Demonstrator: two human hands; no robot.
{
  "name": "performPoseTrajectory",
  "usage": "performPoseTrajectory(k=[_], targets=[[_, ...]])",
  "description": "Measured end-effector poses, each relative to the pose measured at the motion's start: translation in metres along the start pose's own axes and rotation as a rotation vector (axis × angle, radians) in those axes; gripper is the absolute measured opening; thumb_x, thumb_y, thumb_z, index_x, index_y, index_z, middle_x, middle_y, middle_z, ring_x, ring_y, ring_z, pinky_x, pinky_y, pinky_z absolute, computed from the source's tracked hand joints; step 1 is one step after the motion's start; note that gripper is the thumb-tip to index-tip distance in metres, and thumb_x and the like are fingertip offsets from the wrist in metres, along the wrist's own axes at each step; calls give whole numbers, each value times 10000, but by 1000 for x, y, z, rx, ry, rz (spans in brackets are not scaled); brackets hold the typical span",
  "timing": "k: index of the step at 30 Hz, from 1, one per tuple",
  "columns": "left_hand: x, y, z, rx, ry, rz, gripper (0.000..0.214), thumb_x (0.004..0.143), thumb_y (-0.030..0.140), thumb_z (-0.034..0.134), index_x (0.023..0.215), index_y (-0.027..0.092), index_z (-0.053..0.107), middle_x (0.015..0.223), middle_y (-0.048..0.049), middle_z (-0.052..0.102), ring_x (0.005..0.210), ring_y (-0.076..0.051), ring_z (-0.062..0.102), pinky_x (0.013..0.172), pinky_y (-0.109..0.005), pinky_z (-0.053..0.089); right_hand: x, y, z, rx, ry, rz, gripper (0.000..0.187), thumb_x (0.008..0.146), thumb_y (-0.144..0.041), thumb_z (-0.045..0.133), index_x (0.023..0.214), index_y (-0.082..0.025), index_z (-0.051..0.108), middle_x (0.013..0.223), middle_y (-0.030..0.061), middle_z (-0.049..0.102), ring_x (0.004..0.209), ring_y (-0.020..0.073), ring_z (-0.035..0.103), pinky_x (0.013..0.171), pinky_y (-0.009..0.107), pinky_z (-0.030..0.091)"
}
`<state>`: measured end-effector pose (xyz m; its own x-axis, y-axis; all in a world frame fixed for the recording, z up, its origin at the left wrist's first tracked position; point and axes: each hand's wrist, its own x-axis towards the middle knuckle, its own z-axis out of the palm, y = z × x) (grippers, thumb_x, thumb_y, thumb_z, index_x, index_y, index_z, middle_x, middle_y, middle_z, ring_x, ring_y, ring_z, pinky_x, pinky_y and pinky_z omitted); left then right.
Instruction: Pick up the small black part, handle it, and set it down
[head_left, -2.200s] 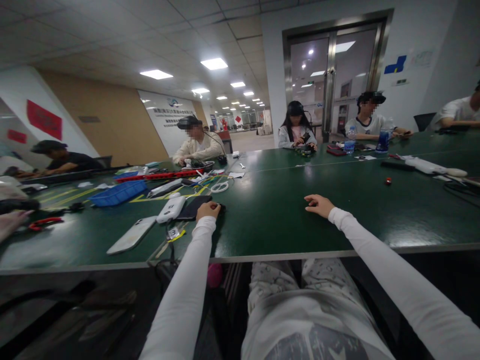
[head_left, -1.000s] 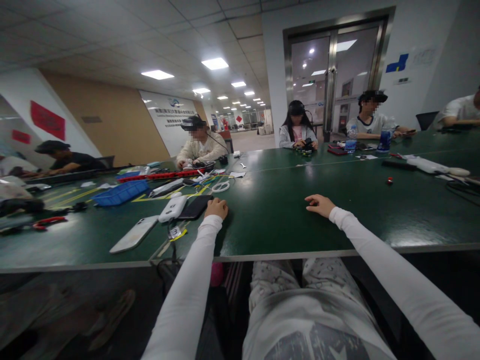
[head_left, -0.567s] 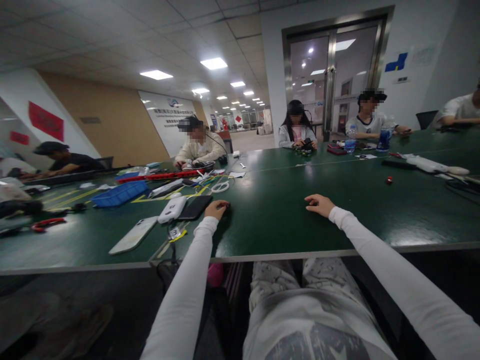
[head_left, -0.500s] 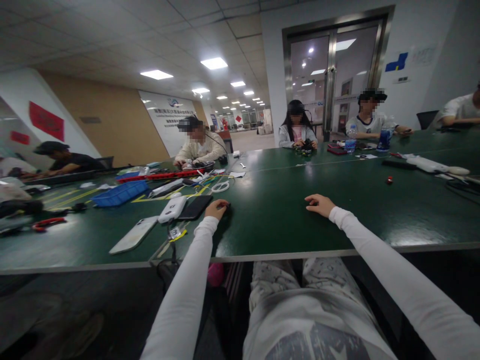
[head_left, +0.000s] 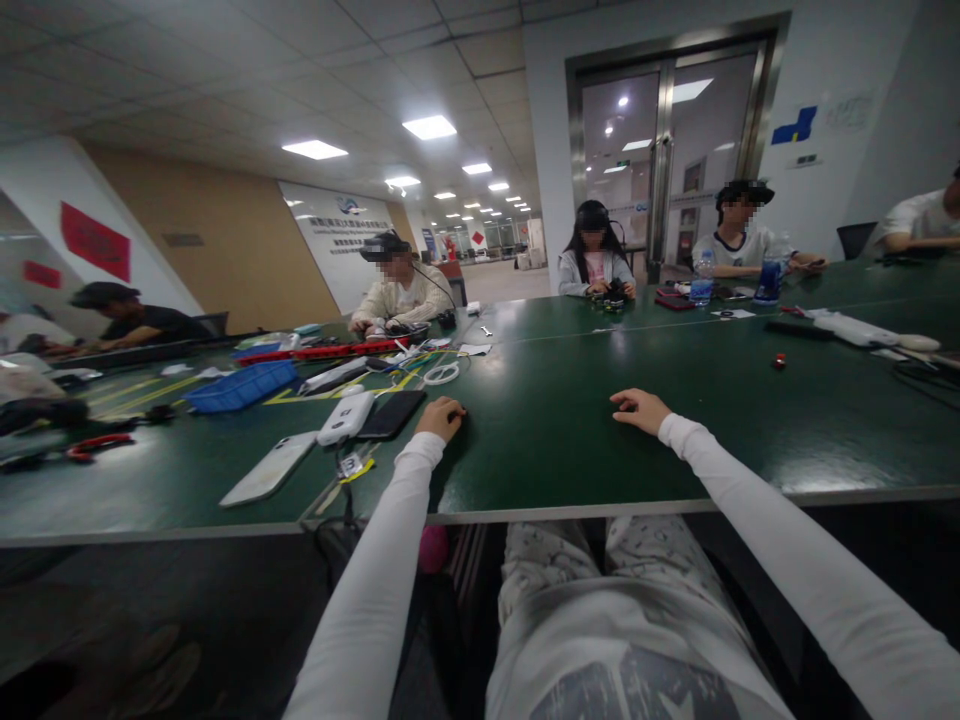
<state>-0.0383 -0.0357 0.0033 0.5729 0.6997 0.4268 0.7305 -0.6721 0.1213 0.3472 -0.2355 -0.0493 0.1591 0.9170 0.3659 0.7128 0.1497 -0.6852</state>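
Observation:
My left hand (head_left: 442, 418) rests low over the green table (head_left: 540, 450), fingers curled and closed. A small dark bit shows at its fingertips, too small to name. Just left of this hand lies a flat black phone-like slab (head_left: 392, 414). Beside that are a white device (head_left: 346, 418) with a dark spot and a white phone (head_left: 270, 468). To the right, my right hand (head_left: 641, 411) hovers at or just above the tabletop, fingers loosely bent and apart, with nothing seen in them.
A blue tray (head_left: 241, 387), a coiled white cable (head_left: 441, 373) and red tools (head_left: 330, 350) lie on the left. A small red object (head_left: 780, 360) and a white power strip (head_left: 862, 330) lie right. Several people sit around the table; bottles (head_left: 769, 275) stand at the far side.
My left hand has shifted slightly to the right, away from the black slab, its fingers more curled, with the dark bit moving along at its fingertips. My right hand stays put.

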Motion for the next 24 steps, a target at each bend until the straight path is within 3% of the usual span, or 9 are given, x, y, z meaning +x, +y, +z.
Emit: performPoseTrajectory(k=[7,13,18,24], targets=[[0,-6,3,-44,51,75,178,590,133,468,702,184,597,870,-39,563,846,-180,509,811,-327,388,0,-3,0,-13,10,6,338,634,-249,613,963,-186,562,950,48,572,771,135,572,748,296,458],[-3,8,10,-220,94,-35,238,602,158,497,819,196,586,852,-20,583,809,-158,533,786,-303,414,-1,-2,0,-9,3,4,334,633,-258,613,958,-196,564,936,49,573,779,144,569,753,312,452],[6,57,31,-389,71,-13,264,600,162,540,861,187,571,850,-25,586,798,-149,542,782,-307,425,-1,0,1,8,-14,-12,367,630,-271,615,983,-197,548,956,54,561,770,144,559,730,320,453],[22,146,59,-538,32,110,262,602,125,564,855,188,589,865,-29,583,804,-146,542,765,-307,439,-3,-5,-1,51,-98,-74,512,615,-347,630,1081,-202,474,1010,67,535,806,152,537,743,342,442]])
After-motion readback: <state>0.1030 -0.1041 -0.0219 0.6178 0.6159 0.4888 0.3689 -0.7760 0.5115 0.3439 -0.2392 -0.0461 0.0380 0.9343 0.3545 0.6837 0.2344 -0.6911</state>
